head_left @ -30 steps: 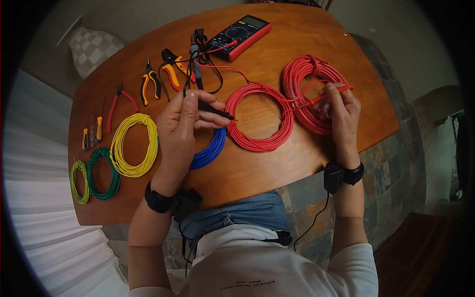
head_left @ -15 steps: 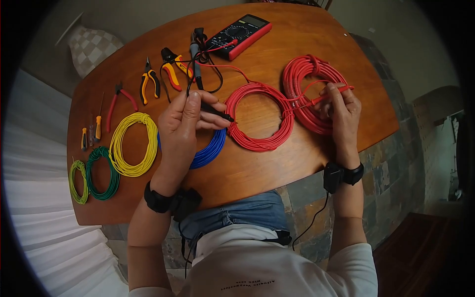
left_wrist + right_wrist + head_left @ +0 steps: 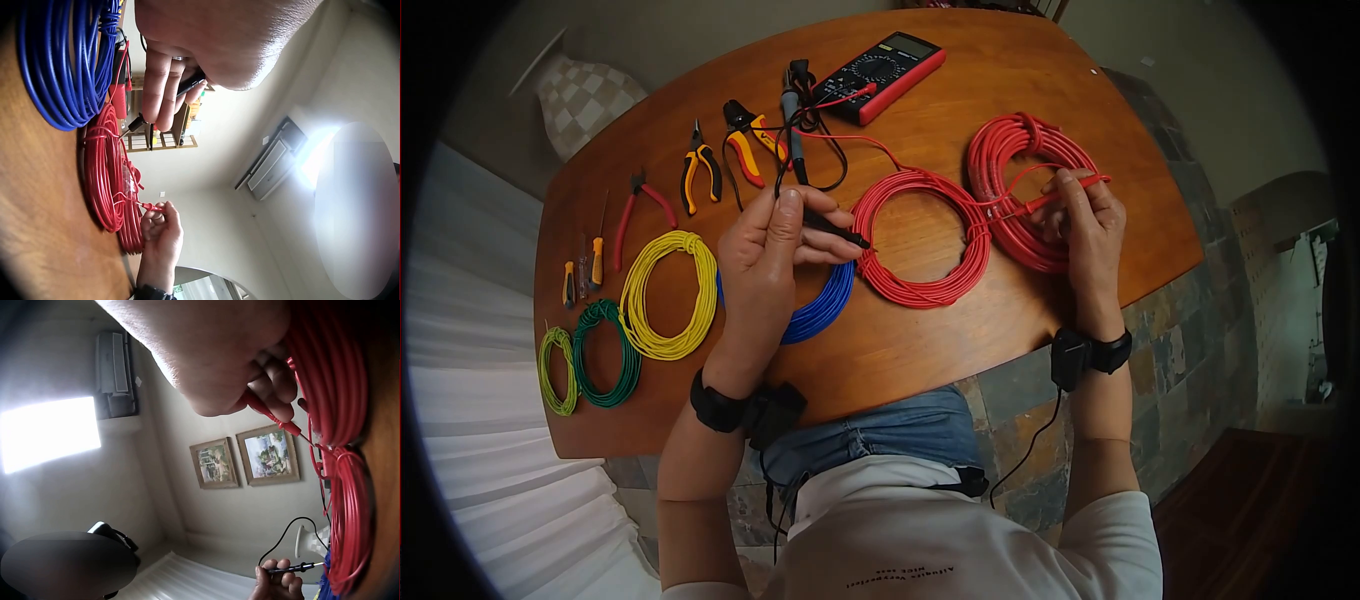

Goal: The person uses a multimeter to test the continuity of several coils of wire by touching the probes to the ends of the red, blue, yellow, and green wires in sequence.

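My left hand (image 3: 775, 245) pinches a black multimeter probe (image 3: 837, 228) between thumb and fingers. Its metal tip is right at the left side of the thinner red wire coil (image 3: 870, 275). Between finger and thumb my right hand (image 3: 1090, 225) holds a red multimeter probe (image 3: 1050, 200). In the right wrist view, that red probe (image 3: 289, 427) points its tip at the tied end of the same coil (image 3: 350, 519). The multimeter (image 3: 885, 75) lies at the back, its red lead running to the right hand. A thicker red coil (image 3: 1000, 160) lies under the right hand.
Blue (image 3: 825, 310), yellow (image 3: 635, 310), green (image 3: 580, 360) and yellow-green (image 3: 547, 380) wire coils run leftward along the table (image 3: 900, 360). Behind them lie red-handled cutters (image 3: 662, 203), pliers (image 3: 690, 185), a wire stripper (image 3: 745, 155), small screwdrivers (image 3: 597, 262) and a soldering iron (image 3: 791, 105).
Both hands stay nearly still with their probes at the red coil. The whole head view shifts very slightly.
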A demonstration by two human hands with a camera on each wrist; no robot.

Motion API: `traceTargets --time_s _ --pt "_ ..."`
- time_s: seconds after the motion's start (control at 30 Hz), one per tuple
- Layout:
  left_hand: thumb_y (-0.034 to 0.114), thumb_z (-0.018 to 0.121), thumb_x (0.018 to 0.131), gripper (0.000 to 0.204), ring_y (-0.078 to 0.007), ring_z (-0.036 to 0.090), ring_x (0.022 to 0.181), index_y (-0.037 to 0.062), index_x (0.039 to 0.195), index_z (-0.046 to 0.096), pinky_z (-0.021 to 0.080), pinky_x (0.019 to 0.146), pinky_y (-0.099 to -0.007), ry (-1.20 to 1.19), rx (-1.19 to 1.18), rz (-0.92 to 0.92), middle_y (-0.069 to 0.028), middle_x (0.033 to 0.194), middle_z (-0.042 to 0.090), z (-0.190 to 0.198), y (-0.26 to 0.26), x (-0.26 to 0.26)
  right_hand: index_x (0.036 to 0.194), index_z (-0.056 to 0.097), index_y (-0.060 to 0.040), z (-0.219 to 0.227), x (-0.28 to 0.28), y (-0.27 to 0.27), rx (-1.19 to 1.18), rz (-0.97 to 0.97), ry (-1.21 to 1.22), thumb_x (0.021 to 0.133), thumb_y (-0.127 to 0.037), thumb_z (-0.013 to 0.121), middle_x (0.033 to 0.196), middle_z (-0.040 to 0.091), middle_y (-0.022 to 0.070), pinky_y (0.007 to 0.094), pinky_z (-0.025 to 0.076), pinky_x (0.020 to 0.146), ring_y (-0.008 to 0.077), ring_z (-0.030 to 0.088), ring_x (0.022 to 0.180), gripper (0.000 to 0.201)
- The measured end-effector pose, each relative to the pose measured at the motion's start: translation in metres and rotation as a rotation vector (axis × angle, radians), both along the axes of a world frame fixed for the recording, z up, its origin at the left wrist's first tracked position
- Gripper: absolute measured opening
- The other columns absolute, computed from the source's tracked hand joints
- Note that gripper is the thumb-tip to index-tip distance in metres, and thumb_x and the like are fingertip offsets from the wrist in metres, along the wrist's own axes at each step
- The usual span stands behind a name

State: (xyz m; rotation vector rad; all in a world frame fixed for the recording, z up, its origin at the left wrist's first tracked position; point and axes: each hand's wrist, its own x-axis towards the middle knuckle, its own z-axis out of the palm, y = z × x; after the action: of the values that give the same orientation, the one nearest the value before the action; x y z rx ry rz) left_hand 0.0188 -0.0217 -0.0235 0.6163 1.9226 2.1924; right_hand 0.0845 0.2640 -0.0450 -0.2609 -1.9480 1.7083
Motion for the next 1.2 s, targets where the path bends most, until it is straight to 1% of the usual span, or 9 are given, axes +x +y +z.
traceTargets --time_s 0.37,0.4,0.5,0.57,0.7,0.8,0.9,0.97,1.2 --pt "0.025 0.037 0.101 0.033 -0.0186 0.067 0.071 -0.0034 0.098 0.054 0.055 0.062 -0.0246 -0.001 -0.016 0.001 -0.0142 0.088 0.063 0.001 -0.001 0.0 0.086 0.059 -0.0018 0.0 0.0 0.001 -0.002 0.006 -0.01 0.095 -0.02 0.051 0.06 0.061 0.0069 0.0184 0.033 0.043 0.0061 0.046 0.044 0.022" --pt "0.026 0.037 0.101 0.034 -0.0188 0.067 0.071 -0.0034 0.098 0.054 0.055 0.062 -0.025 -0.002 -0.016 0.0 -0.0143 0.088 0.063 0.001 -0.001 0.0 0.085 0.059 -0.0017 0.001 0.001 0.0 -0.043 -0.021 0.019 0.095 -0.019 0.051 0.06 0.061 0.0071 0.0187 0.034 0.043 0.0063 0.047 0.044 0.022" --pt "0.026 0.035 0.101 0.036 -0.0198 0.067 0.073 -0.0038 0.099 0.054 0.056 0.064 -0.0264 0.046 0.062 0.108 -0.0146 0.088 0.063 0.007 -0.004 -0.001 0.084 0.059 -0.002 0.004 0.003 0.0 -0.132 -0.08 0.079 0.094 -0.019 0.052 0.059 0.06 0.0072 0.0193 0.035 0.041 0.0068 0.049 0.044 0.021" --pt "0.027 0.034 0.101 0.037 -0.0203 0.067 0.073 -0.004 0.099 0.054 0.056 0.065 -0.027 0.043 0.101 0.11 -0.015 0.089 0.063 0.008 -0.009 -0.006 0.084 0.06 -0.0025 0.005 0.003 0.001 -0.148 -0.087 0.084 0.094 -0.02 0.052 0.059 0.06 0.0069 0.0192 0.034 0.041 0.007 0.049 0.044 0.021" --pt "0.026 0.033 0.101 0.036 -0.0206 0.067 0.074 -0.004 0.1 0.053 0.056 0.066 -0.027 0.043 0.064 0.107 -0.0153 0.09 0.063 0.006 -0.008 -0.006 0.083 0.06 -0.002 0.004 0.002 0.0 -0.122 -0.075 0.049 0.094 -0.02 0.053 0.058 0.06 0.007 0.0194 0.035 0.042 0.007 0.048 0.043 0.022" --pt "0.025 0.032 0.102 0.036 -0.021 0.068 0.074 -0.0043 0.101 0.052 0.057 0.065 -0.0263 0.032 0.037 0.057 -0.0184 0.093 0.063 0.005 -0.003 0.0 0.083 0.06 -0.0013 0.002 0.002 0.0 -0.092 -0.04 0.027 0.094 -0.02 0.053 0.057 0.06 0.0071 0.0196 0.036 0.042 0.0069 0.049 0.044 0.022" --pt "0.026 0.035 0.101 0.035 -0.0196 0.067 0.074 -0.0036 0.099 0.053 0.055 0.066 -0.0259 -0.006 0.038 0.017 -0.0147 0.091 0.063 0.002 0.0 0.003 0.083 0.06 -0.0011 0.001 0.001 0.001 -0.059 -0.021 0.009 0.094 -0.019 0.053 0.058 0.06 0.007 0.0194 0.035 0.043 0.0066 0.049 0.044 0.022" --pt "0.026 0.035 0.101 0.035 -0.0192 0.067 0.074 -0.0034 0.099 0.053 0.055 0.065 -0.0253 -0.01 0.039 0.008 -0.0144 0.09 0.063 0.0 0.002 0.003 0.085 0.059 -0.0018 0.0 0.001 0.001 -0.032 -0.014 -0.003 0.094 -0.02 0.052 0.059 0.06 0.0068 0.0186 0.033 0.044 0.0061 0.048 0.045 0.022" --pt "0.026 0.036 0.101 0.034 -0.0185 0.067 0.072 -0.003 0.099 0.054 0.055 0.062 -0.024 -0.029 0.016 0.004 -0.0141 0.089 0.063 -0.004 0.002 0.0 0.085 0.059 -0.001 0.002 0.001 -0.001 0.003 -0.01 -0.033 0.095 -0.02 0.052 0.059 0.06 0.0073 0.0192 0.034 0.045 0.0063 0.046 0.045 0.022"
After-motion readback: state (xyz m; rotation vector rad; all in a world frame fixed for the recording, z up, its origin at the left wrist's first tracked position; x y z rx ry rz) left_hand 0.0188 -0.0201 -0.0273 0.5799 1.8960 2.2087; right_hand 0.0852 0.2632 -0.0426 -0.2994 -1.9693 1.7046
